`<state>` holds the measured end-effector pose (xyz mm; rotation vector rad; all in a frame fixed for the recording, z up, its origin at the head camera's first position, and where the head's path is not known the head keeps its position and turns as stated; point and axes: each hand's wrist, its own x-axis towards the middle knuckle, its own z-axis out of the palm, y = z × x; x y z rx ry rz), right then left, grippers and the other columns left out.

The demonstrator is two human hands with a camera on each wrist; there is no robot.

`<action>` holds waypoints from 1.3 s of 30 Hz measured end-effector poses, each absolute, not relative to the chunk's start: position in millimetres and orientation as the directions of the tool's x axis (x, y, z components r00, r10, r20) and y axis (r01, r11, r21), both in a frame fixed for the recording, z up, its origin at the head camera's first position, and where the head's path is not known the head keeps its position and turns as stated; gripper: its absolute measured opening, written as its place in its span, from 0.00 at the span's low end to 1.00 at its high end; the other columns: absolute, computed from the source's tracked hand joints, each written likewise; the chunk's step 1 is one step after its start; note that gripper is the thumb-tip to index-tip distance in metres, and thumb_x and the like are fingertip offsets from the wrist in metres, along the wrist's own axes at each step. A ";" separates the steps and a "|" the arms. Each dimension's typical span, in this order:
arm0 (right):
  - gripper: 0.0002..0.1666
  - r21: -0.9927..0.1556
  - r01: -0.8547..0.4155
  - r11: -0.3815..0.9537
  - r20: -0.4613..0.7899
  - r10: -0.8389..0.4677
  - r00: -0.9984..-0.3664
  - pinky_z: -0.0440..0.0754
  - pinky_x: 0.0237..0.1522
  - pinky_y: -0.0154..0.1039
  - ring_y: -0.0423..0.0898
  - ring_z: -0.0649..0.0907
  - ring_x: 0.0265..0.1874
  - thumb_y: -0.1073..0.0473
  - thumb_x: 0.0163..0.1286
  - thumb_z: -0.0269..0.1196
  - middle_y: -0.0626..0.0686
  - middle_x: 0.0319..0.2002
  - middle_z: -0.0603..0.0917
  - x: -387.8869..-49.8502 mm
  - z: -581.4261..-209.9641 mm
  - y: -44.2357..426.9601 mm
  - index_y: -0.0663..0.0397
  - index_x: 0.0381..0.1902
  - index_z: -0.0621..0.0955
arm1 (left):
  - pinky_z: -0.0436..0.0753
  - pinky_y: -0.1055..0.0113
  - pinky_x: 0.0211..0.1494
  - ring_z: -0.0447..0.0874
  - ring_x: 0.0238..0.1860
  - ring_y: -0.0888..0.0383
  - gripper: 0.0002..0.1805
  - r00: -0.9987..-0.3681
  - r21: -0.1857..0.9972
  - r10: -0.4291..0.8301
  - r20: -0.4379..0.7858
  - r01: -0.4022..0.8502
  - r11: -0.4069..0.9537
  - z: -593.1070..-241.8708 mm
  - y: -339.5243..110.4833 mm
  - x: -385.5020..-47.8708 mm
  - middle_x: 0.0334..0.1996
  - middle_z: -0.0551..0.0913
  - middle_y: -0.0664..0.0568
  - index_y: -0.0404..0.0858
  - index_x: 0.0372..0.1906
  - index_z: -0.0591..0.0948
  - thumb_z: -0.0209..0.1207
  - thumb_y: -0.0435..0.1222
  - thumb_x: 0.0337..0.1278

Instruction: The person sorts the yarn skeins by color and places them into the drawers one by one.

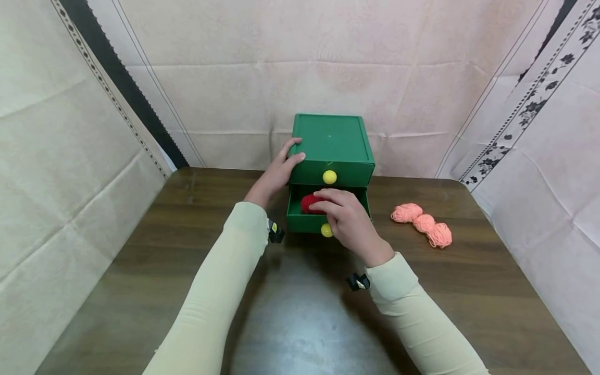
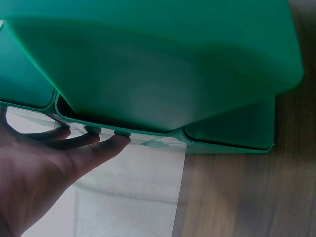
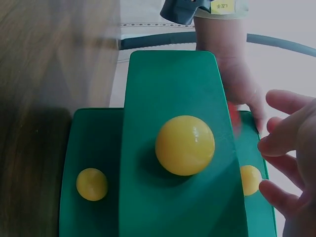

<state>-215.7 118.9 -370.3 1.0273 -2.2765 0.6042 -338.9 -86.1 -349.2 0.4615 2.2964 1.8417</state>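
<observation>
Mid-frame, red yarn (image 1: 310,203) lay in a drawer (image 1: 304,224) apparently yet to be closed; the right hand (image 1: 349,217) hovered loose, empty; the left hand (image 1: 278,170) touched the cabinet (image 1: 332,136), straight-fingered.

A screened booth around one desk (image 1: 290,323), apparently a recording setup; whether it stands in a home, lab or office cannot be told. Creased pale cloth (image 1: 234,78) hangs behind the wood-grain desk across the top of the frame, with more sheeting (image 1: 56,208) at left and right. A dark floral border (image 1: 533,107) runs at upper right. Small dark devices (image 1: 275,232) are worn at both wrists.
</observation>
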 end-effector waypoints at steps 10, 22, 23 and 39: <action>0.17 -0.161 -0.790 0.592 0.682 -0.512 -0.523 0.75 0.60 0.49 0.50 0.79 0.56 0.74 0.61 0.62 0.53 0.53 0.83 -215.3 -370.5 122.5 0.51 0.43 0.86 | 0.67 0.45 0.67 0.65 0.65 0.45 0.26 -0.937 0.977 0.346 0.050 0.118 0.178 -341.0 -90.3 -335.1 0.74 0.51 0.52 0.67 0.69 0.58 0.48 0.55 0.69; 0.14 -0.191 -0.794 0.577 0.714 -0.473 -0.516 0.77 0.56 0.49 0.49 0.81 0.49 0.70 0.59 0.67 0.53 0.47 0.85 -210.3 -372.6 128.7 0.53 0.43 0.86 | 0.68 0.44 0.66 0.64 0.65 0.43 0.27 -0.935 0.980 0.356 0.008 0.078 0.184 -331.2 -91.5 -325.4 0.74 0.50 0.51 0.64 0.71 0.56 0.47 0.53 0.71; 0.14 -0.190 -0.794 0.578 0.715 -0.472 -0.515 0.78 0.55 0.48 0.49 0.82 0.48 0.70 0.59 0.68 0.53 0.46 0.85 -209.7 -373.0 128.9 0.53 0.42 0.86 | 0.67 0.44 0.66 0.64 0.65 0.43 0.27 -0.936 0.980 0.352 0.010 0.079 0.181 -334.3 -91.4 -328.1 0.74 0.50 0.51 0.66 0.71 0.56 0.47 0.53 0.70; 0.15 -0.135 -0.812 0.568 0.725 -0.502 -0.472 0.84 0.46 0.41 0.45 0.83 0.41 0.69 0.52 0.73 0.50 0.39 0.85 -193.8 -381.0 137.2 0.56 0.40 0.85 | 0.66 0.43 0.67 0.62 0.66 0.44 0.26 -0.934 0.977 0.354 0.052 0.121 0.175 -349.0 -87.0 -340.1 0.74 0.49 0.54 0.71 0.68 0.58 0.48 0.58 0.68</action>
